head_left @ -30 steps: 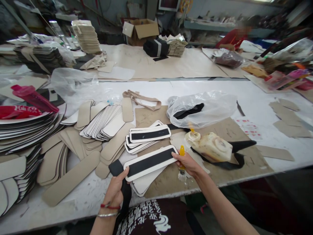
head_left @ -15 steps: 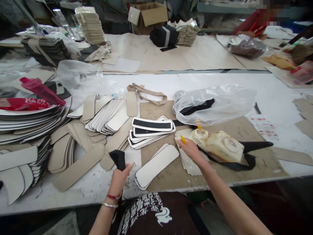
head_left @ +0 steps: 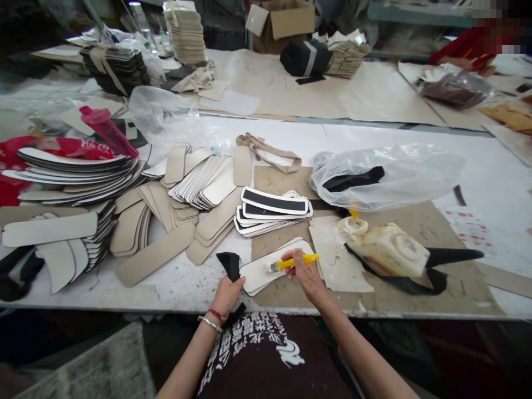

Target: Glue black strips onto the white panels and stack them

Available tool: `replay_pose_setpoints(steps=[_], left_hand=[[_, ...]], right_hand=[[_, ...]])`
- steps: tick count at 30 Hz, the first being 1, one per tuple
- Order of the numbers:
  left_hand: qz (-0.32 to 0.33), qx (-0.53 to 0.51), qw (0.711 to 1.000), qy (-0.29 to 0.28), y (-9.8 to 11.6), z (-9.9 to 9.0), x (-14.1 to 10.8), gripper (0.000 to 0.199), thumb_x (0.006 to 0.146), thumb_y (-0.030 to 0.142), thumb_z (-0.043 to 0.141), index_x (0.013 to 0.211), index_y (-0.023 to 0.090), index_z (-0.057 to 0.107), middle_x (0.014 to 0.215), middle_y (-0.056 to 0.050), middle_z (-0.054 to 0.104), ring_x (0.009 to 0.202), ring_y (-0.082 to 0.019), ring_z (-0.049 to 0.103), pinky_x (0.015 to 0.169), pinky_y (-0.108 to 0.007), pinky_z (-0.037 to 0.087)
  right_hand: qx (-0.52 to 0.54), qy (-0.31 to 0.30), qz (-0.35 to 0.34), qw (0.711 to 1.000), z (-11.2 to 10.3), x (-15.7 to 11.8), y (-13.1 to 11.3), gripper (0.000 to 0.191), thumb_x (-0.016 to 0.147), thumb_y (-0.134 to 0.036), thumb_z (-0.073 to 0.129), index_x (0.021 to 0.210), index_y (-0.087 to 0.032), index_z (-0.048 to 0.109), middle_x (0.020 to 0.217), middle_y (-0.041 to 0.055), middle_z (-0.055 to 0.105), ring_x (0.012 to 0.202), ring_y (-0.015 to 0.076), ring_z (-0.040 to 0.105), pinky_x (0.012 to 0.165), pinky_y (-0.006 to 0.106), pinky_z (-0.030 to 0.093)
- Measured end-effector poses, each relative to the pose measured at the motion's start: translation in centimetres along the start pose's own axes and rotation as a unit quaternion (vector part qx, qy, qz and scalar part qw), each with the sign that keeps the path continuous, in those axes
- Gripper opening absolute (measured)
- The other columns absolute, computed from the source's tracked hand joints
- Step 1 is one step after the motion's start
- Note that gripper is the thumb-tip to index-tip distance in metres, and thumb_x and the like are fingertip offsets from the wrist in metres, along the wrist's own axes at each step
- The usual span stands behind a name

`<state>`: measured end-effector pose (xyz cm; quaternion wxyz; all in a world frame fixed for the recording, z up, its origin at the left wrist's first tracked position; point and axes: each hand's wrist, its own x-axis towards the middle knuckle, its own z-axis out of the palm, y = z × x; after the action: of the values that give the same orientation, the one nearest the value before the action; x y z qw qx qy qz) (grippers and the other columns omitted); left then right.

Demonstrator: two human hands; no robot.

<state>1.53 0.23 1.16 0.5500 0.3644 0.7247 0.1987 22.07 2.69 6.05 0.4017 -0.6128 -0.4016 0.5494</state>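
Observation:
My right hand [head_left: 302, 271] grips a yellow-handled brush [head_left: 297, 262], its bristles over a white rounded strip [head_left: 261, 272] that lies on another like it. My left hand [head_left: 228, 292] is closed on a black strip [head_left: 229, 265], its fingertips at the left end of the white strip. Just behind lies a small pile of white pieces with black centres [head_left: 274, 201]. To the right is a stained, cream-coloured plastic container [head_left: 390, 249] with a second yellow handle standing in its opening.
Stacks of beige and white pieces [head_left: 153, 255] spread over the left side. A clear plastic bag [head_left: 399, 172] with black material lies behind the container. A pink bottle [head_left: 108, 130], a cardboard box [head_left: 286, 22] and another person's red sleeve [head_left: 469, 47] are farther off.
My right hand has moved left from the pale sheets to the white strip, and the brush's bristles now show. My left hand has come up to the strip's end. The view has shifted.

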Motion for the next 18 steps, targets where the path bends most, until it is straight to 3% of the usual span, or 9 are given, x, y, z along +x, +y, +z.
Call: replay_pose_setpoints(steps=[4,7,13,18], left_hand=[[0.009,-0.005,1.0,-0.015,0.2,-0.4,-0.4,0.023,0.065,0.033,0.05,0.051,0.016,0.047,0.045,0.003,0.043,0.044,-0.009,0.035,0.044,-0.021,0.029],[0.015,0.001,1.0,-0.018,0.2,-0.5,-0.5,0.023,0.066,0.031,0.049,0.049,0.016,0.047,0.045,0.003,0.043,0.044,-0.009,0.036,0.045,-0.021,0.029],[0.023,0.022,0.999,-0.003,-0.1,-0.6,-0.3,0.023,0.065,0.033,0.05,0.049,0.016,0.048,0.045,0.002,0.045,0.048,-0.012,0.041,0.047,-0.022,0.03],[0.035,0.037,0.999,-0.001,-0.1,-0.6,-0.3,0.027,0.065,0.038,0.049,0.049,0.016,0.048,0.045,0.001,0.046,0.047,-0.012,0.041,0.046,-0.023,0.031]], right_hand=[[0.048,-0.051,0.042,0.997,2.7,-0.4,2.0,0.037,0.073,-0.054,0.047,0.073,-0.018,0.053,0.063,-0.0003,0.054,0.052,0.0115,0.052,0.048,0.023,0.043],[0.013,-0.038,0.05,0.998,2.8,-0.5,3.2,0.029,0.068,-0.047,0.057,0.073,-0.018,0.051,0.062,-0.0022,0.054,0.049,0.0105,0.051,0.049,0.023,0.042],[-0.138,0.078,-0.026,0.987,-1.6,-0.2,3.4,0.026,0.074,-0.044,0.052,0.076,-0.018,0.053,0.067,-0.0008,0.054,0.054,0.0123,0.053,0.054,0.025,0.042],[-0.288,0.18,-0.106,0.935,-5.0,0.2,2.9,0.029,0.078,-0.045,0.045,0.075,-0.018,0.055,0.077,0.0034,0.055,0.07,0.0162,0.053,0.068,0.03,0.043]])
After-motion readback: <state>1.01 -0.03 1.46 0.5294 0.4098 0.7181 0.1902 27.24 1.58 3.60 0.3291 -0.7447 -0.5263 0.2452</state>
